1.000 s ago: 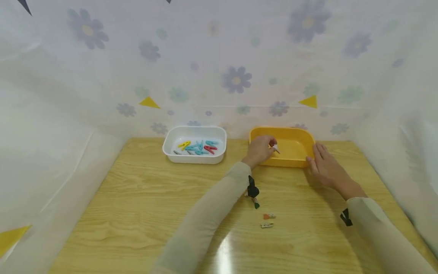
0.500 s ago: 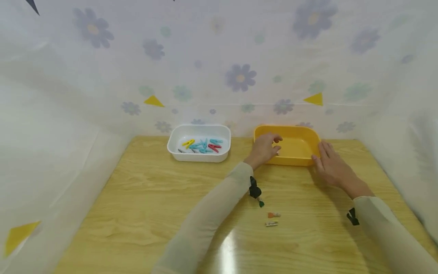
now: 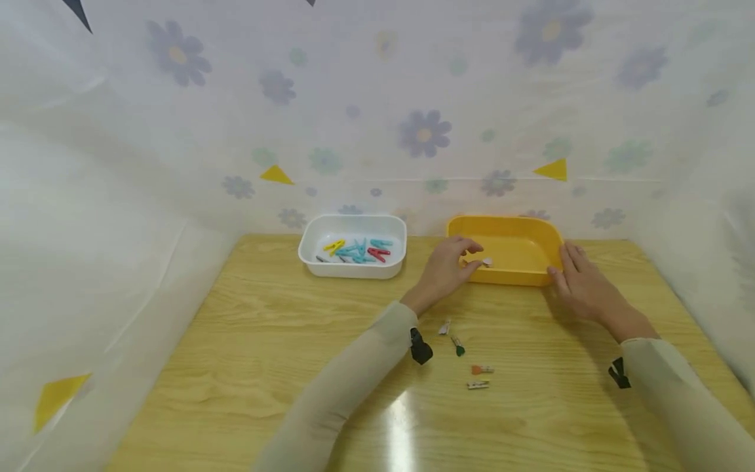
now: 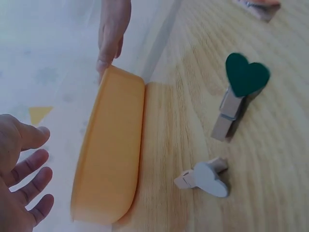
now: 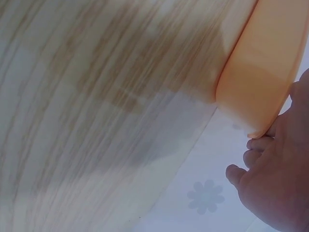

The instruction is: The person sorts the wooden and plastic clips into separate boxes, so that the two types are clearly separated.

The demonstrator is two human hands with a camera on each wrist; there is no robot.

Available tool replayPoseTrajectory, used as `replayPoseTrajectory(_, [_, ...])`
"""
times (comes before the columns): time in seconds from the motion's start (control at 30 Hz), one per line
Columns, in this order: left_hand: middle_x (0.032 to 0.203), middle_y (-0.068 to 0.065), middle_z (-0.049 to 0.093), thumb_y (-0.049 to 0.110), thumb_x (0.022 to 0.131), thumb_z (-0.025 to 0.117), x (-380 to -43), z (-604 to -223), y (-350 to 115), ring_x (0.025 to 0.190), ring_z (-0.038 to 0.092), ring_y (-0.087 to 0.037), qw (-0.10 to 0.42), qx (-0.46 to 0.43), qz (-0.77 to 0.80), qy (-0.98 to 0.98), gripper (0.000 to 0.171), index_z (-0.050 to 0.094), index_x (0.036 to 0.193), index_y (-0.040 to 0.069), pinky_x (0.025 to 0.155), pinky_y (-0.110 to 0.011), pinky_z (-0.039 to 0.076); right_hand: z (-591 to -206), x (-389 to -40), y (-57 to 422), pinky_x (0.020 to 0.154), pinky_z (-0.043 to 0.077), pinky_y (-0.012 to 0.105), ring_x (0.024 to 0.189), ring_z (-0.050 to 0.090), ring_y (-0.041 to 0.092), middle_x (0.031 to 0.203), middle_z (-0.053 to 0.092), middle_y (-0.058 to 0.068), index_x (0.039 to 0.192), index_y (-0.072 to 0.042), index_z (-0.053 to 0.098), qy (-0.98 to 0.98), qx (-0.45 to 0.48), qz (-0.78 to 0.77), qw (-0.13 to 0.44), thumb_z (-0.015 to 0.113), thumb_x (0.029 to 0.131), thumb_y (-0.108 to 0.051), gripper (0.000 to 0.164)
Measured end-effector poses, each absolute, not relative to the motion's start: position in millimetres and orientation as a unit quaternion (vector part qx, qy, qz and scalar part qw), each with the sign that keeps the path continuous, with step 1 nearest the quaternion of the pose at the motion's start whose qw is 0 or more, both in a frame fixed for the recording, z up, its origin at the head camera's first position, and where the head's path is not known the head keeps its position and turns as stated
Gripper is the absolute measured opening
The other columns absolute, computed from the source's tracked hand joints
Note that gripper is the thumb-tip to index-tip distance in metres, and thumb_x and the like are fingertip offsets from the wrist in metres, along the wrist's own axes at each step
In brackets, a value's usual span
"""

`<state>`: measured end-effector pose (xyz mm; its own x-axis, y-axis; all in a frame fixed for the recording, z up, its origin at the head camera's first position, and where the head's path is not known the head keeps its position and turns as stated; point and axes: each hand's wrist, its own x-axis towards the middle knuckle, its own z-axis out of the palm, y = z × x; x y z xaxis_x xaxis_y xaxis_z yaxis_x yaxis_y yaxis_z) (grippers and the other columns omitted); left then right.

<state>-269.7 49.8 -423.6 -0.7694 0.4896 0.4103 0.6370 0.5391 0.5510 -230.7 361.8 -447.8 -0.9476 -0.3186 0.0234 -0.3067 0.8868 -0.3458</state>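
Observation:
In the head view my left hand (image 3: 444,270) hovers at the left front corner of a yellow plastic tub (image 3: 519,278). Its fingers are spread and relaxed, holding nothing. A small clothespin with a whitish top (image 3: 487,261) lies inside the tub near those fingertips. My right hand (image 3: 590,288) holds the tub's right front corner, thumb by the front rim and fingers along the side wall. Wooden clothespins lie on the table in front: one with a white heart (image 4: 210,179), one with a green heart (image 4: 246,75), an orange-topped one (image 3: 482,370) and one with a yellowish tip (image 3: 478,385).
A white tub (image 3: 354,270) with several blue, red, yellow and greyish clothespins stands to the left at the back of the wooden table (image 3: 283,328). Behind it hangs a flower-patterned curtain (image 3: 377,131), and pale sheeting encloses both sides.
The left hand has let go of a clothespin inside the yellow tub and drawn back leftward, its fingers opening. The right hand keeps its place on the tub. The head view has shifted slightly.

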Motion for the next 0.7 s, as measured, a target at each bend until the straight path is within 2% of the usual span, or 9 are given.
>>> replayPoseTrajectory(0.13, [0.112,-0.009,0.071,0.014,0.097,0.074,-258,-423,39,0.101,0.067,-0.023,0.098,-0.328,-0.392,-0.854,0.023,0.073,0.119,0.007,0.087,-0.024,0.053,-445,-229,363,0.122,-0.003,0.060,0.150,-0.008,0.054,0.162,-0.008,0.039,0.154,0.018,-0.001,0.971,-0.165,-0.175,0.019,0.021,0.114,-0.036,0.071])
replayPoseTrajectory(0.33, [0.112,-0.002,0.072,0.017,0.096,0.076,-244,-420,23,0.097,0.066,-0.017,0.094,-0.339,-0.404,-0.844,0.022,0.075,0.117,0.011,0.088,-0.024,0.052,-439,-231,365,0.122,-0.001,0.061,0.149,-0.003,0.056,0.161,-0.004,0.041,0.154,0.020,0.002,0.972,-0.164,-0.167,0.009,0.023,0.114,-0.035,0.071])
replayPoseTrajectory(0.53, [0.112,-0.003,0.071,0.014,0.096,0.076,-228,-420,-1,0.099,0.065,-0.022,0.037,-0.323,-0.431,-0.842,0.020,0.075,0.114,0.008,0.082,-0.034,0.055,-440,-234,364,0.122,-0.001,0.060,0.150,-0.002,0.056,0.162,-0.004,0.040,0.154,0.020,0.002,0.972,-0.164,-0.167,0.005,0.024,0.114,-0.036,0.072])
replayPoseTrajectory(0.7, [0.113,-0.005,0.071,0.012,0.095,0.075,-221,-428,-18,0.102,0.066,-0.027,-0.006,-0.308,-0.448,-0.839,0.021,0.074,0.116,0.008,0.083,-0.038,0.057,-441,-237,362,0.122,-0.001,0.060,0.150,-0.003,0.055,0.162,-0.005,0.040,0.154,0.019,0.001,0.972,-0.163,-0.168,0.007,0.023,0.114,-0.036,0.072])
